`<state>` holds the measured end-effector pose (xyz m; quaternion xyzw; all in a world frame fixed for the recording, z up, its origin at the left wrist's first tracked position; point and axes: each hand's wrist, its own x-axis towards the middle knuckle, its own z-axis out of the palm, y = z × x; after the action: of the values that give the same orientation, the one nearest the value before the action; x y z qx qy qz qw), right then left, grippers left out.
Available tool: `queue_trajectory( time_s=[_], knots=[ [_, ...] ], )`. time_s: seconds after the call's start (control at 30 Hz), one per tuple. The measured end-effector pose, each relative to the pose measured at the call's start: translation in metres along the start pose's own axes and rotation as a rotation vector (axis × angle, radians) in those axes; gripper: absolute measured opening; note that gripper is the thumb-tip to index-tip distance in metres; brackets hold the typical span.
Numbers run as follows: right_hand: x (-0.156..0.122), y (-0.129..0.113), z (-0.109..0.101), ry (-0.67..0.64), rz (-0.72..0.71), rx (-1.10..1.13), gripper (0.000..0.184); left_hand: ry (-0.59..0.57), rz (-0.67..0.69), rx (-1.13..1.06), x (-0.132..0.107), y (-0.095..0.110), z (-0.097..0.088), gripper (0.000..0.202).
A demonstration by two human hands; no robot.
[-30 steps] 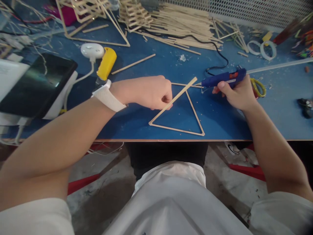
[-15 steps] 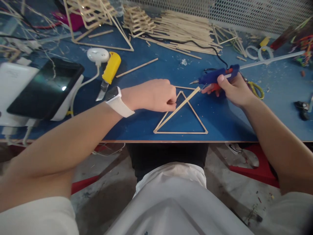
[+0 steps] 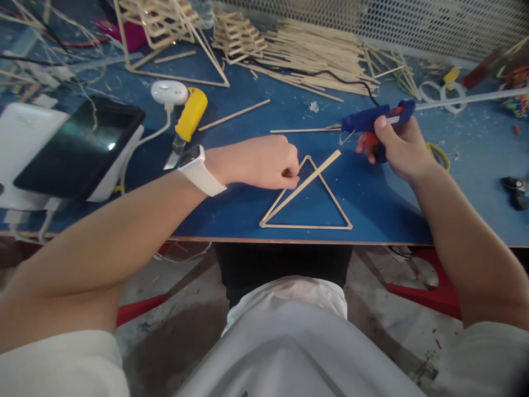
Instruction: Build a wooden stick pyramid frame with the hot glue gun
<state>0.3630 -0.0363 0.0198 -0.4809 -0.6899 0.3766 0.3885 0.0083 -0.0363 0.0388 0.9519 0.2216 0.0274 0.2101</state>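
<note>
A triangle of thin wooden sticks (image 3: 311, 226) lies flat near the table's front edge. From its left corner another wooden stick (image 3: 320, 173) rises at a slant toward the right. My left hand (image 3: 264, 162) is closed at this stick, seemingly pinching it, though the fingertips are partly hidden. In my right hand (image 3: 399, 143) is a blue glue gun (image 3: 363, 118), fingers by its orange trigger. The nozzle points left, over the end of a loose wooden stick (image 3: 300, 131). A clear strand hangs below the nozzle.
A yellow utility knife (image 3: 192, 114), a single stick (image 3: 234, 114) and a black phone (image 3: 78, 149) lie to the left. Behind are a stick pile (image 3: 314, 55) and stick frames (image 3: 177, 74). The gun's black cord (image 3: 343, 81) crosses the back.
My right hand and the glue gun have moved slightly right and away from the slanted stick's tip. The loose stick has shifted farther back and left. My left hand has stayed nearly still.
</note>
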Motion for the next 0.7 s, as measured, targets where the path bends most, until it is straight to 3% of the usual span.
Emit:
queue_trajectory(
  time_s=[0.13, 0.37, 0.7],
  knots=[
    [-0.014, -0.005, 0.008, -0.014, -0.028, -0.07, 0.065, -0.006, -0.003, -0.02, 0.001, -0.003, 0.002, 0.048],
    [-0.025, -0.016, 0.031, 0.063, -0.003, -0.18, 0.072, 0.01, -0.007, -0.027, -0.001, -0.006, 0.003, 0.049],
    [-0.028, -0.018, 0.039, 0.084, -0.03, -0.413, 0.081, 0.015, 0.02, -0.024, -0.002, -0.006, 0.002, 0.046]
  ],
)
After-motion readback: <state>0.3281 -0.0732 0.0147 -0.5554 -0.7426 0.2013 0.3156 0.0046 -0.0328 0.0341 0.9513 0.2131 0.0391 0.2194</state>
